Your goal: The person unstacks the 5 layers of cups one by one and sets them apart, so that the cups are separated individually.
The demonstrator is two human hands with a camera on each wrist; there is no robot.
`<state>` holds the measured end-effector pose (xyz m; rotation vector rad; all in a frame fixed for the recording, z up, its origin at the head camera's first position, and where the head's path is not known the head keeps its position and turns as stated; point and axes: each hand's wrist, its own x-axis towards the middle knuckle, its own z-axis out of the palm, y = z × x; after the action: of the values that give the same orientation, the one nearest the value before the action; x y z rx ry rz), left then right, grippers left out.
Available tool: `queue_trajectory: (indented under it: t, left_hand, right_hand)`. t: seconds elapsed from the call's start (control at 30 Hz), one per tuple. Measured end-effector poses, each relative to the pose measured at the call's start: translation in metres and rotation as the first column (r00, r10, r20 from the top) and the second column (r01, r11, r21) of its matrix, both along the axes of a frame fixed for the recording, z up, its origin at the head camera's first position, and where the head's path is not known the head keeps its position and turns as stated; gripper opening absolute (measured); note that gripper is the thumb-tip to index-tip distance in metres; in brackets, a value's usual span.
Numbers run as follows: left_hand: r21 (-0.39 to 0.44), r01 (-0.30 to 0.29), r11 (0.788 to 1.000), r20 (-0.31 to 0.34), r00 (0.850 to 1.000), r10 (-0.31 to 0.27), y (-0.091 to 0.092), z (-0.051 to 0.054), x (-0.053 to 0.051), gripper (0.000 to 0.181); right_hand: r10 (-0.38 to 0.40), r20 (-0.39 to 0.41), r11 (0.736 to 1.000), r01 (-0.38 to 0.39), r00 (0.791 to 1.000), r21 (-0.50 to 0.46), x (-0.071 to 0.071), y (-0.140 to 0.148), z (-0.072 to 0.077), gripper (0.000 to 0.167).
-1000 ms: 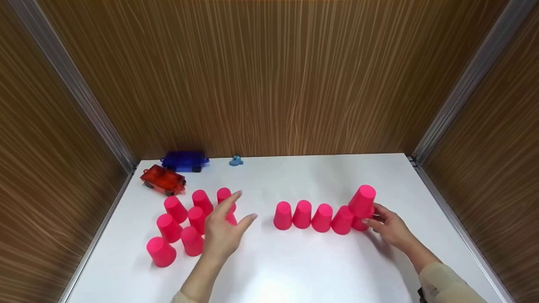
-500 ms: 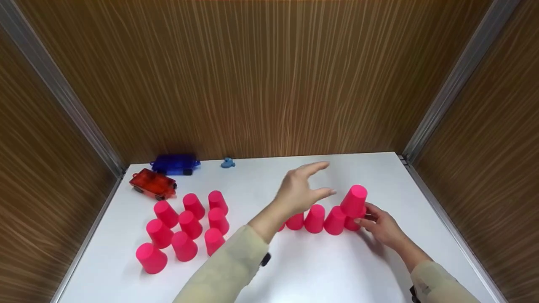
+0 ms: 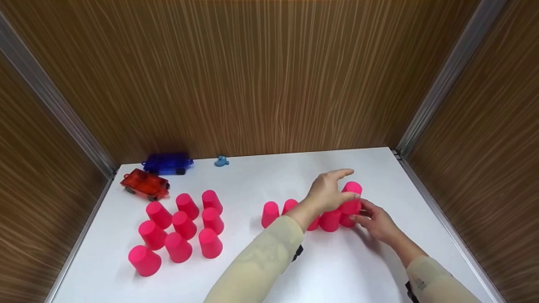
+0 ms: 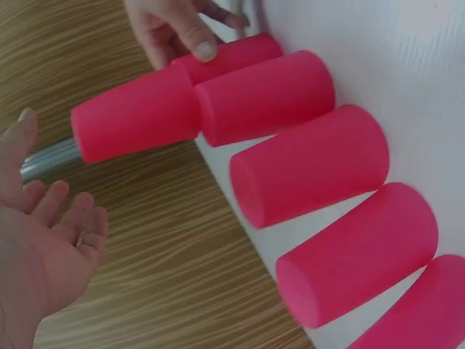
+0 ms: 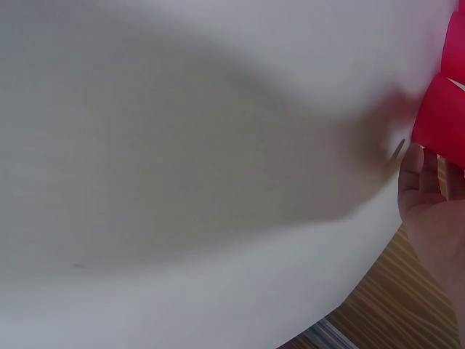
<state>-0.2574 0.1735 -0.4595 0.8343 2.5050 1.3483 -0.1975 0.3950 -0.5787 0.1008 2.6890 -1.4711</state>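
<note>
Upside-down pink cups stand side by side in a row, with a raised pink cup (image 3: pixel 352 188) on top at the right end. My left hand (image 3: pixel 328 191) reaches over the row, thumb and fingers spread beside the raised cup. In the left wrist view, a gap shows between my left hand (image 4: pixel 51 262) and that raised cup (image 4: pixel 138 116). At the row's right end, my right hand (image 3: pixel 379 223) grips the bottom cup (image 3: pixel 348 220), its thumb on the cup's side in the left wrist view. My left arm hides part of the row.
Several more upside-down pink cups (image 3: pixel 184 225) stand in a loose grid on the left of the white table (image 3: pixel 244 181). Behind them are a red toy wagon (image 3: pixel 145 184), a blue toy wagon (image 3: pixel 167 163) and a small blue toy (image 3: pixel 221 161). Wood-patterned walls (image 3: pixel 269 84) enclose the table.
My left hand has moved right, from beside the left cup grid to the raised cup. My right hand keeps its hold on the end cup. The head view has shifted slightly.
</note>
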Motion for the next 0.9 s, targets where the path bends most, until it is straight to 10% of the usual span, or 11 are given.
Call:
queue_trajectory:
  t: [0.5, 0.9]
  left_hand:
    - [-0.015, -0.05, 0.999, 0.07, 0.996, 0.051, 0.02, -0.015, 0.001, 0.058]
    - [0.066, -0.033, 0.997, 0.113, 0.993, 0.025, -0.047, 0.008, -0.009, 0.059]
  right_hand:
    - [-0.004, -0.013, 1.0, 0.004, 1.0, 0.017, -0.001, -0.002, 0.001, 0.066]
    - [-0.024, 0.023, 1.0, 0.024, 0.999, 0.007, 0.0, -0.002, 0.001, 0.07]
